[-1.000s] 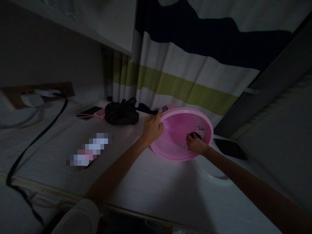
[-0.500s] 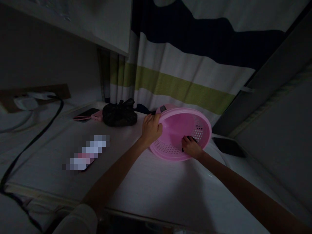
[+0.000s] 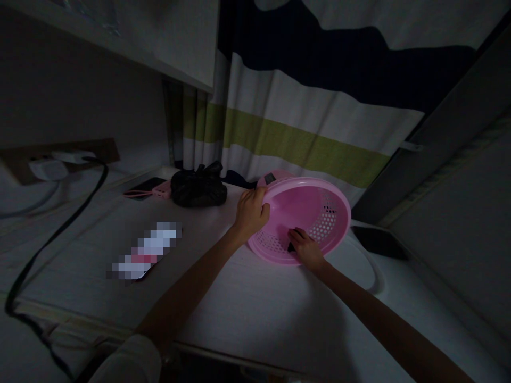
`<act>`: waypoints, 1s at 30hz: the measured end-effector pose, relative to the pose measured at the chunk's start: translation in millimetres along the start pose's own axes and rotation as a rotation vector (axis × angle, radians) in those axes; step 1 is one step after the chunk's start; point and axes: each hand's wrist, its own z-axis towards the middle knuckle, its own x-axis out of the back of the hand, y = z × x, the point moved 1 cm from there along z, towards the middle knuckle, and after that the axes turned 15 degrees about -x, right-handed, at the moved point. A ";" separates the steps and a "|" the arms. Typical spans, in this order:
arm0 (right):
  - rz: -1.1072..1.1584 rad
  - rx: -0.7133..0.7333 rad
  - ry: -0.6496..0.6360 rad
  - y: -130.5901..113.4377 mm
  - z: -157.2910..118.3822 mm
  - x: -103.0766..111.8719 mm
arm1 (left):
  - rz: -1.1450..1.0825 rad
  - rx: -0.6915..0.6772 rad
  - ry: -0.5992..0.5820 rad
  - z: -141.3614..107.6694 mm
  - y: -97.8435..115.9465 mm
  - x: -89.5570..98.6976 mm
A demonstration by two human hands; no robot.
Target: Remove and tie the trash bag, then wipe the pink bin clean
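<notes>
A pink plastic basket (image 3: 297,205) with rows of round holes is tilted on the white tabletop, its mouth facing me. My left hand (image 3: 251,211) grips the basket's rim on the left side, fingers over the edge. Inside the mouth, my right hand (image 3: 305,249) is closed around a small dark cloth-like thing (image 3: 291,247) against the lower perforated wall. Most of that dark thing is hidden by my fingers, so its kind is unclear.
A phone with a lit screen (image 3: 147,252) lies at the left. Behind it are a black plastic bag (image 3: 198,186), a pink power bank (image 3: 162,189) and a dark flat object (image 3: 143,186). A black slab (image 3: 379,242) lies at the right. A striped curtain (image 3: 303,138) hangs behind.
My right hand has moved left along the basket's lower inside wall with the dark thing. The left hand keeps its hold on the rim. The view has shifted slightly.
</notes>
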 end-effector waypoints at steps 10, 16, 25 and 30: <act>0.450 -0.139 -0.013 -43.1 -2.2 -6.9 | -0.012 0.008 0.020 -0.2 0.1 0.4; 0.718 -0.206 0.045 -70.5 4.0 -6.4 | -0.026 0.004 0.041 0.6 -1.1 -0.9; 1.089 -0.339 0.223 -116.5 44.0 16.9 | -0.025 0.034 0.037 0.4 0.5 -0.3; 1.258 -0.425 0.313 -127.8 64.8 24.3 | -0.034 0.054 0.048 -0.2 1.8 2.7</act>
